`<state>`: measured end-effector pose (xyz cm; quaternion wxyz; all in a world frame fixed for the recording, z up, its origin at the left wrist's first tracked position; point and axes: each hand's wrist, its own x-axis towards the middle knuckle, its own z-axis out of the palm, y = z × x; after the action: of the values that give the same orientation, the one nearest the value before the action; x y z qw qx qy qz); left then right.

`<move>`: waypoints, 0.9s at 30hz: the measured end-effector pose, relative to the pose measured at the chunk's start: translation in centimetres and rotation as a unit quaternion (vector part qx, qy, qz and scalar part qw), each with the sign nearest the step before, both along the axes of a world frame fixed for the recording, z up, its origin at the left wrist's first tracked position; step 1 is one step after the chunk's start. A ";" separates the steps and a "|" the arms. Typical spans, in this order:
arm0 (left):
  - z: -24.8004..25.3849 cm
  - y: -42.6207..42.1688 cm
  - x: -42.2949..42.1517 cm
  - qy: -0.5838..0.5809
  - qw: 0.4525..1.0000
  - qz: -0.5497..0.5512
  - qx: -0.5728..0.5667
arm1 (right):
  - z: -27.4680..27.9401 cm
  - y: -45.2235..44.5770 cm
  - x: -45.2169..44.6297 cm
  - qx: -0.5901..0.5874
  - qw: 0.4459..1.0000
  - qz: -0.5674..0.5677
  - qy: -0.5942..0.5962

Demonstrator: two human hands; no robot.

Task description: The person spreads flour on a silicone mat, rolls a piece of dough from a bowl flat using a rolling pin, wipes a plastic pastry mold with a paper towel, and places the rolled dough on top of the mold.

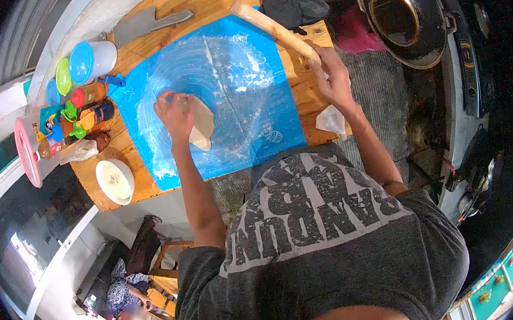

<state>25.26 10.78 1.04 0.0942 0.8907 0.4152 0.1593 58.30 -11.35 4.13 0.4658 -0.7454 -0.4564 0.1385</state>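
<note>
On a blue flour-dusted mat (265,122) lies a flat piece of pale dough (203,127). My left hand (175,115) is over the dough's left side, fingers curled at its edge and partly hiding it. A wooden rolling pin (278,31) is held in my right hand (334,78), which is closed around its near end. The pin slants up and to the left, its far end above the mat's top edge. Loose flour is scattered over the mat's middle and right.
A cleaver (147,23) and a dark cloth item (294,5) lie at the table's far side. Bottles and containers (86,93) crowd the left, above a white bowl (115,181). A wok (403,13) with dark liquid stands right. Another person (124,296) sits lower left.
</note>
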 end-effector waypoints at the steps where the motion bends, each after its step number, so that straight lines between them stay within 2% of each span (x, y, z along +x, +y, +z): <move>1: 0.4 0.2 0.1 0.008 1.000 -0.004 -0.015 | -0.4 -0.1 0.0 0.007 1.000 0.001 -0.006; 8: 2.5 1.3 1.1 0.040 0.984 0.035 -0.170 | -0.4 -0.1 -0.2 0.010 1.000 -0.001 0.001; 11: 2.4 1.5 1.5 0.077 0.985 0.031 -0.154 | 0.2 -0.1 -0.3 0.004 1.000 -0.017 0.009; 14: 2.6 1.5 1.8 0.089 0.978 0.042 -0.185 | 0.1 -0.1 -0.2 0.015 1.000 -0.019 0.006; 27: 3.8 0.6 1.9 0.026 0.961 0.039 -0.274 | -0.1 0.0 -0.2 -0.011 1.000 -0.024 0.013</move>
<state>27.20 11.39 4.81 0.3169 0.8179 0.4799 0.0197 58.09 -11.37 4.07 0.4669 -0.7593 -0.4305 0.1420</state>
